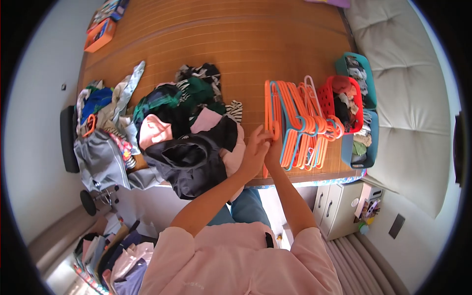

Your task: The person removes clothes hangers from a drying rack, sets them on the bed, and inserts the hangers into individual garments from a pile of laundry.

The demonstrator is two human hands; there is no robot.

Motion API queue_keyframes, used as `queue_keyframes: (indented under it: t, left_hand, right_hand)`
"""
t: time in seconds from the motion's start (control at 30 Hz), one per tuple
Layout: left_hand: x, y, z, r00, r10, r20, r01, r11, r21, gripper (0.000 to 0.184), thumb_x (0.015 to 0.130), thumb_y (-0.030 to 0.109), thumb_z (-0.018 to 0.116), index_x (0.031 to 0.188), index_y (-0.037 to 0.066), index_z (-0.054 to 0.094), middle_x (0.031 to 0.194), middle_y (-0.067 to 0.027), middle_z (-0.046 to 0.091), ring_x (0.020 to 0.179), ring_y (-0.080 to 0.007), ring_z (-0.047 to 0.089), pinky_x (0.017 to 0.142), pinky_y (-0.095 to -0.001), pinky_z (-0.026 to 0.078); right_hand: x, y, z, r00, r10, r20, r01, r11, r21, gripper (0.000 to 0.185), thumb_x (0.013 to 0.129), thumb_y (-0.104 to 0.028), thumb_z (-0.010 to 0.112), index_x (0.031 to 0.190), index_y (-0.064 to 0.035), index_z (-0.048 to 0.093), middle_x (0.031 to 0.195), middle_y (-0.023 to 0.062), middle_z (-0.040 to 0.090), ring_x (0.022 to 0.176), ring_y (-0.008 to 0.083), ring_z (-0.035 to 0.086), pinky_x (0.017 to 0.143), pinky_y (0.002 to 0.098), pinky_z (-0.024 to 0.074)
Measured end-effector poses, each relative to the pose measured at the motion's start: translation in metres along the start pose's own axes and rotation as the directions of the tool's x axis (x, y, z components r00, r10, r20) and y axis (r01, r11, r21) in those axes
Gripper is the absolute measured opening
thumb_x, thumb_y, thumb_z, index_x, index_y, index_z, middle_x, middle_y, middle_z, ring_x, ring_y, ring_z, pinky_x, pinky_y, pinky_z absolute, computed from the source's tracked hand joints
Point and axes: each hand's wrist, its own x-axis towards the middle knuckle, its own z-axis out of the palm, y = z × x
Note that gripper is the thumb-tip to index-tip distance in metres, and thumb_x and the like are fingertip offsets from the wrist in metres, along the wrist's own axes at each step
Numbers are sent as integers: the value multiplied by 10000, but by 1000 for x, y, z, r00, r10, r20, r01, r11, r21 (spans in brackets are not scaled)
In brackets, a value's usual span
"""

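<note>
My left hand [256, 148] is at the left end of a row of hangers, its bent fingers closing on an orange hanger [267, 101]. Right beside it, my right hand [274, 151] grips the same hanger near its hook; its fingertips are partly hidden. To the right lie several more orange hangers [292, 98], with a blue hanger [278, 93] and a pale pink hanger [309, 86] among them, hooks toward the right. Just left of my hands is a heap of clothes, including a black garment [189, 160] and a pink garment [156, 130].
Beyond the hangers stand a red basket [324, 96], a teal basket [368, 73] and a blue basket [372, 142], all holding folded clothes. A second pile with a grey garment [101, 157] lies far left. An orange box [101, 37] sits on the wooden surface [236, 44] at back left.
</note>
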Motion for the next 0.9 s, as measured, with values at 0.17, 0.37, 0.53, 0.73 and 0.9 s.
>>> queue_keyframes:
  t: [0.17,0.37,0.53,0.73,0.9]
  left_hand:
    - [-18,-37,-123,854,313,-416,38,760,649,285,716,36,647,998,43,608,895,-103,577,893,-295,554,815,-401,431]
    - [-50,-77,-257,613,174,-771,587,553,591,467,703,115,726,1128,96,533,1069,-150,507,1038,-359,480,920,-439,396]
    - [-61,-89,-296,673,3,-740,588,606,537,282,739,117,692,995,76,582,967,-147,560,980,-342,534,870,-417,428]
    - [-60,-32,-272,708,24,-706,297,897,328,97,772,77,650,822,18,592,654,-108,601,602,-248,609,589,-337,485]
    - [-95,21,-252,953,70,-295,86,871,485,136,792,143,636,866,42,582,673,-99,587,581,-288,571,573,-357,471]
  right_hand:
    - [-18,-45,46,996,-43,78,62,963,-262,231,980,-220,489,1019,-9,575,802,7,528,725,69,487,654,221,394]
    - [-38,-47,80,965,-26,260,102,953,-284,198,931,-206,558,857,-26,597,651,7,508,609,100,490,549,265,383]
    - [-55,-52,104,904,-211,371,384,780,-493,170,878,-215,599,853,-60,664,608,99,554,550,246,565,513,346,417]
    - [-74,-47,142,871,-232,434,430,788,-442,127,854,-191,596,843,-86,667,699,82,588,654,261,529,648,373,417]
    - [-93,-32,209,792,-372,484,541,794,-276,97,828,-159,593,781,-84,631,711,57,540,732,277,482,735,394,372]
